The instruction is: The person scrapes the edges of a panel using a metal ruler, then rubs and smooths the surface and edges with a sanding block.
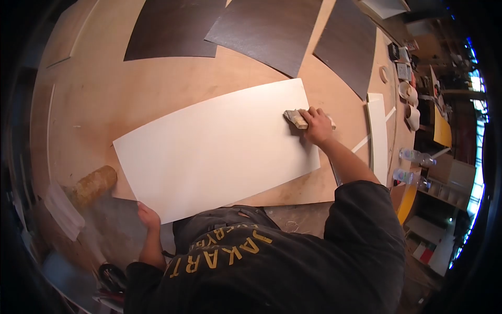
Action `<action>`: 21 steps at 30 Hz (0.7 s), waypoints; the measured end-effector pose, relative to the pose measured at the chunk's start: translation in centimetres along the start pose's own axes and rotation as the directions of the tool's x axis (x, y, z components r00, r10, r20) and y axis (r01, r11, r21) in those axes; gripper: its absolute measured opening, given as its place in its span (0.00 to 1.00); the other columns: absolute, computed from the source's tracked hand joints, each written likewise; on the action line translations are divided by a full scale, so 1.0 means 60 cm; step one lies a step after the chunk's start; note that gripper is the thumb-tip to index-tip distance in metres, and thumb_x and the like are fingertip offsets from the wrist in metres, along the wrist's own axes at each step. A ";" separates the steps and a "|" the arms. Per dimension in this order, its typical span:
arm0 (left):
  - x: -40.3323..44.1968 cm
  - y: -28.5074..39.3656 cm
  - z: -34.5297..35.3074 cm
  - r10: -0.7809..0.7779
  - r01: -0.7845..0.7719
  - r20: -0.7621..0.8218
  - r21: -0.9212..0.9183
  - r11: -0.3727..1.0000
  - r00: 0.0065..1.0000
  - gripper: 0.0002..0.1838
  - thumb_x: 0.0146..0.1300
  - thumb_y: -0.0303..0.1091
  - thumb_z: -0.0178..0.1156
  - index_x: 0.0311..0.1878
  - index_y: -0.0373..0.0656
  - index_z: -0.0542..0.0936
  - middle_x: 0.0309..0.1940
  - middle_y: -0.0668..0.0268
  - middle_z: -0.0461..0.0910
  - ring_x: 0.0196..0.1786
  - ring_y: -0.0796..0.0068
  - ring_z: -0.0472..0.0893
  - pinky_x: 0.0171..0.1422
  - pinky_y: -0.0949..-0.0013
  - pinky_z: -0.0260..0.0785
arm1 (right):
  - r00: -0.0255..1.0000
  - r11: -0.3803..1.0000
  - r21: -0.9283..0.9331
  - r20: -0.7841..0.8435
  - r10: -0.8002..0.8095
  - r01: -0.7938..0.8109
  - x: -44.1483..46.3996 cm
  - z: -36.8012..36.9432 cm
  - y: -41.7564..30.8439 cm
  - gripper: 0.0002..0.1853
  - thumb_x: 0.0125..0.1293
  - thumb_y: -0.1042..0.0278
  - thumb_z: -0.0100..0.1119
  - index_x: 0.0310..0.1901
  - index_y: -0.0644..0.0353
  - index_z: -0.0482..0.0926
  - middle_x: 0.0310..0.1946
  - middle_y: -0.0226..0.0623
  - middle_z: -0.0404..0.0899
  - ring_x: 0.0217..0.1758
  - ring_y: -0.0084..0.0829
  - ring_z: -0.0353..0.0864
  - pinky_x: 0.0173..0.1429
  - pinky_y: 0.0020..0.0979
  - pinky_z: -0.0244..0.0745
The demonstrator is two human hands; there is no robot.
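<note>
A large white sheet [219, 152] lies at a slant on the wooden worktable, its near edge close to my body. My left hand [149, 215] is at its near left corner, fingers closed on the edge; part of the grip is hard to see. Toward the sheet's right end, my right hand [318, 125] is wrapped round a block [298, 119] that looks like wood with a greyish cloth about it. The block rests on or just over the white surface; any gap is too small to tell.
Dark brown sheets [261, 34] lie across the far side of the table [94, 99]. A yellowish roll [97, 184] sits at the left edge. White strips [377, 136], tape rolls [409, 93] and plastic bottles [415, 156] are along the right.
</note>
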State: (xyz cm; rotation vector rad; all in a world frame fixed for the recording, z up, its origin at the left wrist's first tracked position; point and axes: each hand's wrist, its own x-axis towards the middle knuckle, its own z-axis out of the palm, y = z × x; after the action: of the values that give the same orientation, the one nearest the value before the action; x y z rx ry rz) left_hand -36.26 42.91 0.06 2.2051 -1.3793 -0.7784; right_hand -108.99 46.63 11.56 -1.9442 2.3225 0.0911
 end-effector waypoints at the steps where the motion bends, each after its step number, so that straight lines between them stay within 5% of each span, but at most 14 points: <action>1: 0.001 0.002 0.001 -0.022 0.022 -0.004 -0.004 1.000 1.000 0.37 0.91 0.51 0.39 0.52 0.22 0.86 0.43 0.38 0.90 0.46 0.34 0.88 0.54 0.44 0.79 | 1.000 1.000 -0.007 -0.007 -0.021 0.021 0.018 -0.008 -0.005 0.31 0.55 0.70 0.72 0.63 0.42 0.84 0.52 0.32 0.81 0.57 0.44 0.81 0.62 0.46 0.82; 11: -0.013 0.023 -0.005 -0.032 0.032 0.020 -0.026 0.999 0.999 0.37 0.91 0.54 0.38 0.57 0.24 0.85 0.49 0.38 0.90 0.53 0.37 0.89 0.60 0.47 0.79 | 0.999 0.999 -0.011 0.002 -0.042 0.042 0.140 -0.027 -0.005 0.28 0.58 0.70 0.70 0.63 0.44 0.84 0.53 0.34 0.82 0.58 0.46 0.82 0.62 0.48 0.83; 21: -0.004 0.010 0.006 -0.101 0.101 -0.008 0.099 0.990 0.995 0.35 0.90 0.53 0.38 0.58 0.29 0.86 0.51 0.40 0.90 0.56 0.34 0.87 0.62 0.45 0.78 | 0.963 0.961 -0.065 0.022 -0.268 0.268 0.232 -0.039 -0.001 0.27 0.59 0.70 0.70 0.62 0.47 0.85 0.56 0.32 0.83 0.63 0.44 0.81 0.65 0.48 0.80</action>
State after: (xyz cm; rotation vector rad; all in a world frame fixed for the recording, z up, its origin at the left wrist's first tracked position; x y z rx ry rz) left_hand -36.99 42.85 0.23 2.3669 -1.3406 -0.7564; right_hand -111.46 32.76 12.16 -2.2624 2.0488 0.1585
